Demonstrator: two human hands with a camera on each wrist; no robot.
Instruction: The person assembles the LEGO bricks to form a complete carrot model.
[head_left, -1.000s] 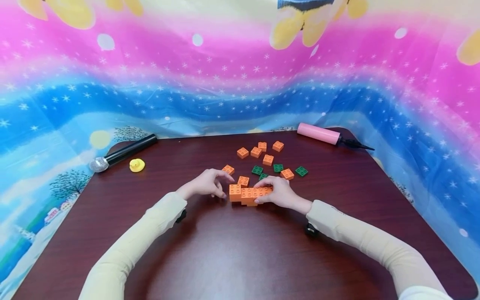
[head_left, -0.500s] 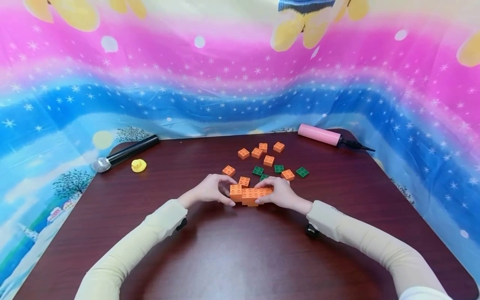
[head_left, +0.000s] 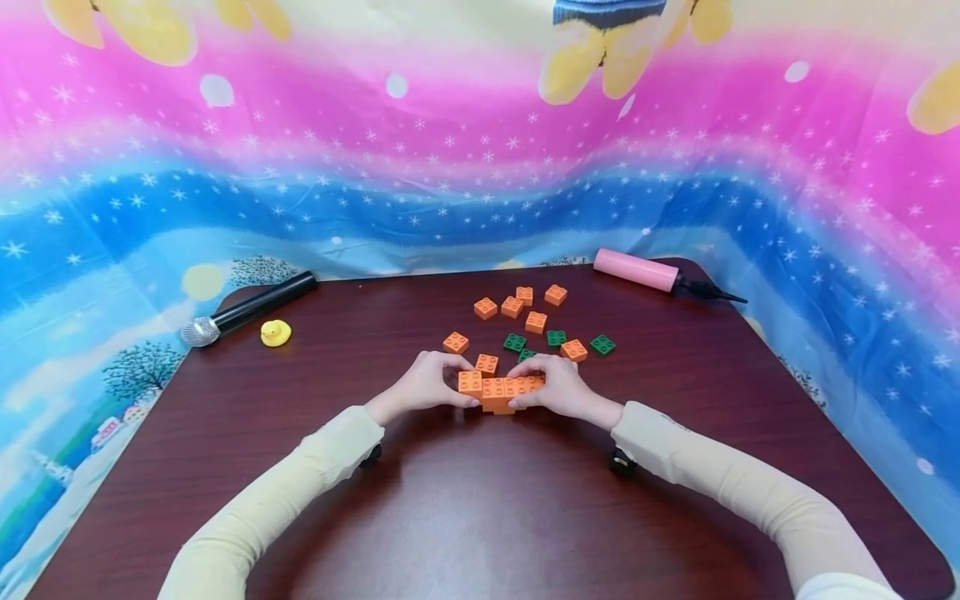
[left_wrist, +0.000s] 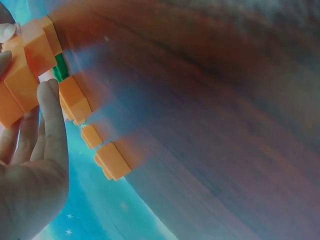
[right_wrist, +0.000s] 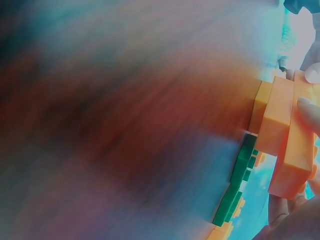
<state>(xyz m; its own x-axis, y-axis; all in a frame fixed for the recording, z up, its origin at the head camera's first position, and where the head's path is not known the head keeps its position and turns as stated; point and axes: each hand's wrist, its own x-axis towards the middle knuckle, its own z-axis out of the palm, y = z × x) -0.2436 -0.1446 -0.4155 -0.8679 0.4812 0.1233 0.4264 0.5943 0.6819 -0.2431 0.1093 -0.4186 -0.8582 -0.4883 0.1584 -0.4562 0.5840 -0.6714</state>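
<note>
Pink-and-blue printed cloth (head_left: 450, 158) wraps the far side, and the dark reddish-brown surface (head_left: 450, 517) takes up most of what's below it. Black microphone (head_left: 258, 304) lies at roughly ten o'clock from the orange build (head_left: 493, 389), pink pump (head_left: 636, 270) between one and two; both are near the edges, probably just so they don't get in the way. Left hand (head_left: 430, 382) comes in from nine o'clock, thumb on the near face and fingers round the back, pinching the end block (head_left: 470, 381); right hand (head_left: 562, 388) mirrors it from three, pinching the row front and back. Makes sense to me: the orange build stands on the surface at the middle of the clock and it's stepped, narrower at the bottom, so I'd guess holding both ends stops it tipping. Can't tell if the end block at its nine o'clock tip is fully seated, tbh. Yellow duck (head_left: 275, 333) sits well apart, between nine and ten. Smallest stuff: loose orange bricks (head_left: 536, 322) and flat green bricks (head_left: 557, 337), scattered from about half ten round to two, handy for either hand I reckon.
</note>
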